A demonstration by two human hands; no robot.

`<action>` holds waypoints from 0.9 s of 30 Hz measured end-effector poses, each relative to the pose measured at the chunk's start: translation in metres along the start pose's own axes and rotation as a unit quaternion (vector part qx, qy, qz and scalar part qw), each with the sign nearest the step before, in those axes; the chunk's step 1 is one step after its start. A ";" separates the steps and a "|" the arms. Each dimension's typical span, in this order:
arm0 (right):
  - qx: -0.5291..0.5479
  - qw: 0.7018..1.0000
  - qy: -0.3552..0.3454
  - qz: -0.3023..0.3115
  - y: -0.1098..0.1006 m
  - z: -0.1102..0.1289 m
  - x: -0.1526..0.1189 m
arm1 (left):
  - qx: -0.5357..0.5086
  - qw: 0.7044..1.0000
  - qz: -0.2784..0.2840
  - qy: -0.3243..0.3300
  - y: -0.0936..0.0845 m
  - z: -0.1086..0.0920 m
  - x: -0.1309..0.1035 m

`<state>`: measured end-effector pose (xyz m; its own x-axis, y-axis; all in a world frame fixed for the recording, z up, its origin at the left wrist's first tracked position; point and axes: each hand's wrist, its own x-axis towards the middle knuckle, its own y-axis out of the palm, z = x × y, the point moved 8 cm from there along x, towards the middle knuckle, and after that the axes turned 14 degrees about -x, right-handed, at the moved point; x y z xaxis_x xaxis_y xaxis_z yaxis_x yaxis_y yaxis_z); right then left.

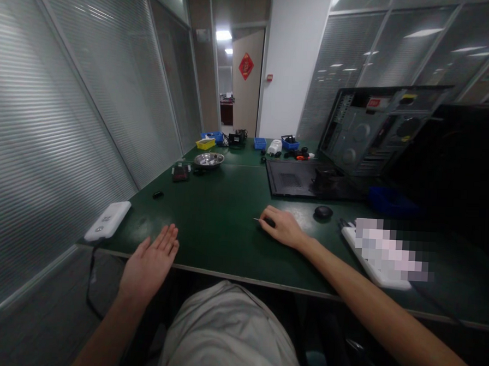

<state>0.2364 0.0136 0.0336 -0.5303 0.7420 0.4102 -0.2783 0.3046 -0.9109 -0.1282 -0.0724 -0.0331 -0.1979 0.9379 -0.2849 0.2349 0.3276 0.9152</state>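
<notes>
My left hand [152, 263] is open at the front edge of the green table [217, 225], palm turned up and fingers stretched out, holding nothing. Farther right, my right hand [285, 229] rests on the tabletop, its fingers closed around a small dark-handled screwdriver [269, 222]. The tool's thin metal tip points left; part of its handle is hidden by the fingers. A black mouse [323, 212] lies just beyond my right hand. Left of my left hand, a white power bank-like box [108, 220] with a dark cable sits at the table's edge.
A metal bowl [208, 160] and a dark circuit part [181, 173] stand at the back left. A flat black panel [289, 181] lies before an open computer case [362, 132]. Blue bin [260, 144] and yellow bin [205, 144] stand farther back. A white device [361, 254] is at right.
</notes>
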 end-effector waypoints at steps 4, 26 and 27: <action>0.001 1.000 0.001 0.003 0.000 0.001 0.000 | 0.018 1.000 -0.002 -0.009 -0.001 -0.011 0.005; -0.007 1.000 -0.006 0.010 0.001 0.002 -0.001 | 0.108 0.989 -0.031 0.101 0.037 -0.071 0.103; -0.008 1.000 -0.006 0.010 0.001 0.002 -0.001 | 0.170 0.977 -0.020 0.126 0.044 -0.075 0.110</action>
<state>0.2347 0.0118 0.0321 -0.5450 0.7415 0.3914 -0.2544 0.2986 -0.9199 -0.2107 0.0369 -0.0027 -0.4303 0.8803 -0.1996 0.5167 0.4216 0.7452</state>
